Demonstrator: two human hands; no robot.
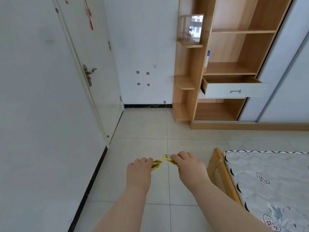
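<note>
The floor point(142, 128) is pale square tile with thin dark grout lines, and a black skirting runs along the foot of the white walls. A white door point(95, 52) stands shut on the left, with a metal lever handle point(89, 72) and a red tassel point(90, 15) hanging near its top. Across the room is a wooden shelf unit point(234, 67). Its white-fronted drawer point(234, 89) is pulled out, a clear box point(190, 29) sits on a small side shelf, and a blue-capped bottle point(207, 61) stands at the edge of one compartment. Pale sliding wardrobe doors point(287, 81) come next to it. On the right, the corner of a wooden bed frame point(219, 173) carries a patterned grey mattress point(270, 178). Both bare forearms reach out over the tiles, backs of the hands up. The left hand point(139, 169) has its fingers curled down, pinching the left yellow wrapper point(156, 164), which sticks out from its fingertips towards the other hand. The right hand point(189, 166) is likewise curled, gripping the right yellow wrapper point(168, 158), which pokes out to its left. The two yellow ends sit just beside each other with a small gap between them, in the air above the floor. Whether they are halves of one packet I cannot tell.
</note>
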